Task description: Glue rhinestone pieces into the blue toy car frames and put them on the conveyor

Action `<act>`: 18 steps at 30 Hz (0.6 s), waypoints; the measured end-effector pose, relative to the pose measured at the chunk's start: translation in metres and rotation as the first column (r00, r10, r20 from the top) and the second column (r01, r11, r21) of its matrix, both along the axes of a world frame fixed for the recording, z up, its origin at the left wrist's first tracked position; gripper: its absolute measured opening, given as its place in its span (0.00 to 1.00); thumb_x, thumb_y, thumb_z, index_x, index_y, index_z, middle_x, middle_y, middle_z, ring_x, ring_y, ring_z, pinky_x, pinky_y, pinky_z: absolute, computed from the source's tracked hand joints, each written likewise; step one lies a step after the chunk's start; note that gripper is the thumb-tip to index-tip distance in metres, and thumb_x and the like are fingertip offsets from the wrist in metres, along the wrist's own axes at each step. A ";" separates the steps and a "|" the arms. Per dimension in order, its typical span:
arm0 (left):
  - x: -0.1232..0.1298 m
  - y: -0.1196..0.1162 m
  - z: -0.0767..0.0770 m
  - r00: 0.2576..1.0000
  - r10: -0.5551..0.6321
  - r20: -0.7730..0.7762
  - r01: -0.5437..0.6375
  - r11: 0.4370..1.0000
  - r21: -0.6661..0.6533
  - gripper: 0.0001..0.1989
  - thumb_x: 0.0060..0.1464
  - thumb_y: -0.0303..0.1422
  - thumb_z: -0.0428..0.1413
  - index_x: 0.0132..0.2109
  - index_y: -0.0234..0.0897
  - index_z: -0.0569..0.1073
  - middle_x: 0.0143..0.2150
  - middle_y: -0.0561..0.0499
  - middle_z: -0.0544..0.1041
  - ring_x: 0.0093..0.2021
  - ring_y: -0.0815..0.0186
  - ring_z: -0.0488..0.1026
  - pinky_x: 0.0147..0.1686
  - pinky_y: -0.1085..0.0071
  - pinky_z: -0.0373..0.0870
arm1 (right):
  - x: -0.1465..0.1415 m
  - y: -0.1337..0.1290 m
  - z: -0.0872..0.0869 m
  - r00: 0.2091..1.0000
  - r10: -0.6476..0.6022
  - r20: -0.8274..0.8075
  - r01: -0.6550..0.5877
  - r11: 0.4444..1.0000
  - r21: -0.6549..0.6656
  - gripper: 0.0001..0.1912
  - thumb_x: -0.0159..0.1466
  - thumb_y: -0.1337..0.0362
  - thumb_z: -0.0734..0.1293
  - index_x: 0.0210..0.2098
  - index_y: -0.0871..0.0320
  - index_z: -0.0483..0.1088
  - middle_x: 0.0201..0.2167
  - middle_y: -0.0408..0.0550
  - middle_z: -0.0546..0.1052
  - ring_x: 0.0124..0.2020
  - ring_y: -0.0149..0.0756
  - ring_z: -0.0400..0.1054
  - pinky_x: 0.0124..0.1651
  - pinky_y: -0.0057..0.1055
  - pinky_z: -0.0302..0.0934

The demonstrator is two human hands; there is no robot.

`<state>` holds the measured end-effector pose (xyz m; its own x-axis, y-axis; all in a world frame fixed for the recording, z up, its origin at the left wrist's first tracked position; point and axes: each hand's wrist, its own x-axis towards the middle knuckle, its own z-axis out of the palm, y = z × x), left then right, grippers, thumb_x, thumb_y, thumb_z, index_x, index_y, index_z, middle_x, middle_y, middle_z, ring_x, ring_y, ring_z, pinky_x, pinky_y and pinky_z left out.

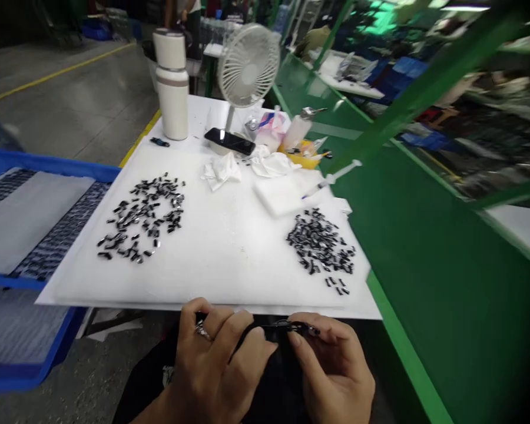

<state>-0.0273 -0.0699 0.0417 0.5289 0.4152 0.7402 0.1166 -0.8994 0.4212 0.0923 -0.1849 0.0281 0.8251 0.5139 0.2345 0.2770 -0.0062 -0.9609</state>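
A green panel [437,253] runs along the right, the largest thing near me. Beside it lies my white surface [218,271], with two blue trays at its left — the upper tray [77,168] lined with pale sheets and rows of dark pieces, the lower tray [13,377] with a pale sheet. At the far end stand a white fan [248,72] and, to its left, an upright pale bottle [173,103].

Two groups of small parts lie on the surface: a looser left scatter [175,219], spread roughly in a ring, and a denser right heap [315,238] with a few strays at its near side. The parts are short, black and glossy, catching bright glints.

My own fingers are just beyond the near edge of the surface. The right fingers [307,359] are closed, thumb and forefinger pinching a dark piece [287,325]. The left fingers [229,335] are curled in, a ring [202,331] on one of them; whether they grip the piece's other end, I cannot tell.

That piece sits between my two hands, low in the middle — thin and black toward the left, thicker and shiny at the right, its finer shape blurred.
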 end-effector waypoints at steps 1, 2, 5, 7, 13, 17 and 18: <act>0.000 0.001 -0.001 1.000 -0.017 0.003 0.017 1.000 0.003 0.10 0.54 0.22 0.60 0.42 0.32 0.67 0.36 0.46 0.77 0.34 0.63 0.73 0.43 0.54 0.61 | 0.010 -0.006 0.002 0.992 -0.063 -0.114 0.060 0.998 -0.023 0.11 0.57 0.69 0.72 0.37 0.56 0.69 0.34 0.44 0.75 0.36 0.28 0.72 0.39 0.19 0.68; -0.001 0.003 -0.002 0.999 -0.038 -0.003 0.038 0.999 0.008 0.11 0.54 0.21 0.60 0.43 0.30 0.68 0.36 0.46 0.77 0.35 0.63 0.74 0.43 0.55 0.62 | 0.023 -0.014 0.004 0.963 -0.128 -0.237 0.123 0.992 -0.035 0.13 0.55 0.66 0.74 0.37 0.56 0.68 0.33 0.43 0.75 0.35 0.27 0.72 0.39 0.18 0.68; -0.002 0.009 -0.007 0.997 -0.080 0.012 0.079 0.997 0.023 0.13 0.52 0.19 0.61 0.44 0.27 0.69 0.36 0.45 0.78 0.36 0.63 0.75 0.42 0.58 0.64 | 0.070 -0.044 0.016 0.811 -0.280 -0.514 0.303 0.952 -0.041 0.24 0.46 0.61 0.79 0.38 0.54 0.66 0.30 0.39 0.74 0.29 0.26 0.70 0.36 0.20 0.68; -0.001 0.012 -0.010 0.995 -0.093 0.036 0.092 0.995 0.036 0.13 0.51 0.19 0.62 0.43 0.26 0.70 0.35 0.46 0.78 0.35 0.64 0.75 0.40 0.61 0.66 | 0.103 -0.073 0.022 0.766 -0.360 -0.533 0.374 0.923 -0.086 0.26 0.43 0.62 0.80 0.37 0.55 0.66 0.27 0.39 0.73 0.26 0.27 0.68 0.31 0.21 0.67; -0.001 0.009 -0.016 0.992 -0.072 0.105 0.078 0.996 -0.048 0.14 0.48 0.15 0.63 0.42 0.29 0.72 0.33 0.48 0.78 0.32 0.65 0.75 0.38 0.62 0.68 | 0.173 -0.167 0.015 0.564 -0.644 -0.518 0.533 0.762 -0.367 0.08 0.59 0.72 0.69 0.30 0.62 0.64 0.22 0.38 0.68 0.22 0.24 0.65 0.23 0.20 0.61; -0.001 0.008 -0.018 0.988 -0.057 0.141 0.064 0.997 -0.047 0.14 0.46 0.14 0.63 0.40 0.28 0.74 0.32 0.47 0.78 0.31 0.63 0.75 0.37 0.61 0.67 | 0.188 -0.205 0.002 0.472 -0.742 -0.475 0.551 0.669 -0.499 0.06 0.65 0.69 0.65 0.31 0.63 0.66 0.24 0.39 0.69 0.22 0.23 0.64 0.22 0.19 0.60; -0.001 0.008 -0.018 0.989 -0.063 0.133 0.070 0.996 -0.046 0.14 0.46 0.14 0.63 0.41 0.28 0.74 0.32 0.47 0.78 0.31 0.63 0.75 0.37 0.61 0.67 | 0.189 -0.210 0.000 0.462 -0.752 -0.470 0.547 0.659 -0.517 0.06 0.65 0.68 0.65 0.32 0.64 0.67 0.25 0.40 0.69 0.22 0.23 0.64 0.22 0.19 0.60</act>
